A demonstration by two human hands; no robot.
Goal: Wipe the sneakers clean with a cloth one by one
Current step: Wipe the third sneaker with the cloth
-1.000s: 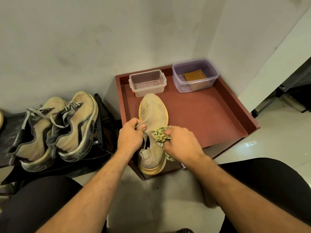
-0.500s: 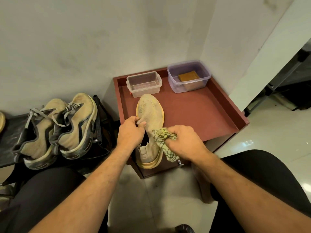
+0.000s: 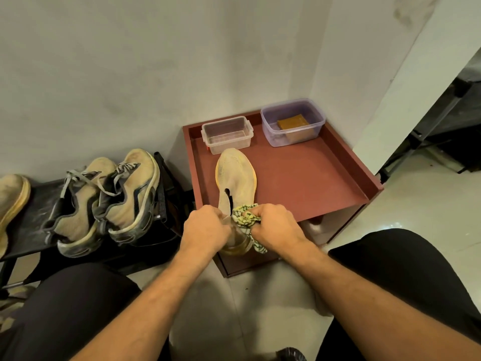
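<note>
A seated person's left hand grips a beige sneaker at its collar; the right hand clutches a checked cloth against it. Left of that grip, three dusty sneakers likely await wiping.

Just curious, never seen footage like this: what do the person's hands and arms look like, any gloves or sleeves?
Both are bare: the left hand and right hand wear no gloves, rings or watch, and no sleeves show on the forearms. Dark trousers cover the knees.
</note>
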